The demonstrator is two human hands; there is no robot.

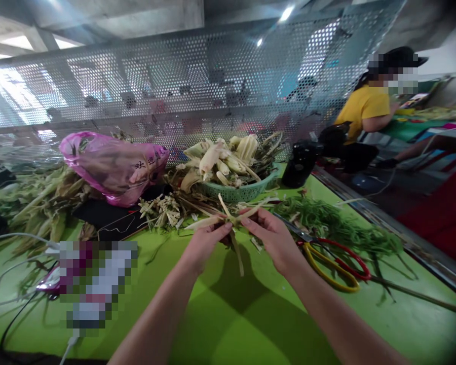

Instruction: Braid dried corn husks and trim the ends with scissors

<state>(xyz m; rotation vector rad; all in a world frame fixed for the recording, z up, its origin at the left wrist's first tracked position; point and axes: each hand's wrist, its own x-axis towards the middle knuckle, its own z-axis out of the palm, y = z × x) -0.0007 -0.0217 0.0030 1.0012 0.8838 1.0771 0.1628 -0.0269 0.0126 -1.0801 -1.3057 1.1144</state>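
The husk strips (234, 220) are above the middle of the counter (220, 324), crossed into a small star with ends sticking out left, right, far and near. The left hand (203, 241) pinches the left of the crossing between thumb and fingers; the right hand (273, 235) pinches its right side. Holding close to the centre from both sides probably keeps the loose strips from slipping apart, while the near end hangs free.

The scissors (314, 240) lie just right of the right forearm, likely set there for easy reach, though their handles could catch that arm. Beyond them spreads a tangle of green shreds (327, 218). On the far side, pale scraps (163, 210) and a basket (235, 191) heaped with husks (216, 157) hem in the hands. A black bottle (300, 165) stands right of the basket; a pink bag (114, 162) bulges to its left, before the leaf heap (57, 203). Cables (13, 234) cross the near left. A perforated screen (197, 91) closes off the far side; a co-worker (368, 111) sits far right.
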